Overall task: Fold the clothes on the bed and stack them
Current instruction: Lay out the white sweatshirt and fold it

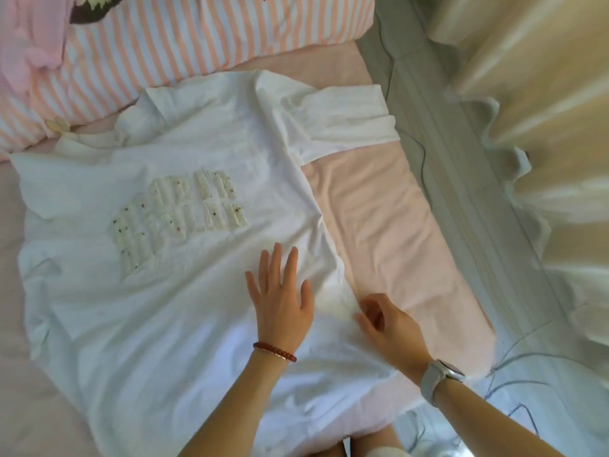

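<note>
A white T-shirt [158,291] with pale raised lettering on its chest lies spread face up on the pink bed sheet [389,232]. Its right sleeve [349,123] is folded near the pillow. My left hand [280,298] rests flat on the shirt's lower right part, fingers straight and spread. My right hand [389,324] sits at the shirt's right edge with the fingers curled; the fingertips seem to pinch the fabric edge, though blur makes this unclear.
A pink-and-white striped pillow [197,37] lies at the head of the bed, with a pink garment [33,37] on its left. The bed's grey side edge [461,179] runs along the right, beside cream curtains [543,94]. Thin cables [514,364] trail there.
</note>
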`<move>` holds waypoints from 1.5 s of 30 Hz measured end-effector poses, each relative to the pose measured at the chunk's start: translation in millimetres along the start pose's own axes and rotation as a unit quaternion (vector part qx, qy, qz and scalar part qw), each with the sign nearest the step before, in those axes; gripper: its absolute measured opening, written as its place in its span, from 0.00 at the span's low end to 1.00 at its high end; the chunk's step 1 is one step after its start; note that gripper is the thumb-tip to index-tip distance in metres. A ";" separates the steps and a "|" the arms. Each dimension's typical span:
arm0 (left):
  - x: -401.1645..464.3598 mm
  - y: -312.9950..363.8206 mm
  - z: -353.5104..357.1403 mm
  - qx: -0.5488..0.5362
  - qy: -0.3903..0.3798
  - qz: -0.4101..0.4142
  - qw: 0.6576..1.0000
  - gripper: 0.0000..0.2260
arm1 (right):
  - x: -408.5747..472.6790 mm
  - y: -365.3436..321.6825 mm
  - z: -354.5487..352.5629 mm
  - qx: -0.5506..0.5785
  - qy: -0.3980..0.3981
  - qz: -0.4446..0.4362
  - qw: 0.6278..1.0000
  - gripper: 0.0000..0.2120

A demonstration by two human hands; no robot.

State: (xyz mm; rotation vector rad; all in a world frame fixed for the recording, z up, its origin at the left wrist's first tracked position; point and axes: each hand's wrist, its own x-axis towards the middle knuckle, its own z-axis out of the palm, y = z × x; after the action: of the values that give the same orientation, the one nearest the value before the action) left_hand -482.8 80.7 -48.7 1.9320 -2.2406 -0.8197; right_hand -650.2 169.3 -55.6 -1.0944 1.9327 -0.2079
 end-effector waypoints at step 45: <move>-248.0 -255.5 -34.6 -0.341 0.128 -0.475 0.801 0.12 | -161.5 -70.8 186.4 -0.467 -0.069 -0.359 0.805 0.28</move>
State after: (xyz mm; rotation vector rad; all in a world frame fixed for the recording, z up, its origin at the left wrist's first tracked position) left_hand -188.7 284.0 -59.8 2.4258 -0.5297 -1.1098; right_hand -429.3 297.6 -31.9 -2.3992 1.3532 0.4785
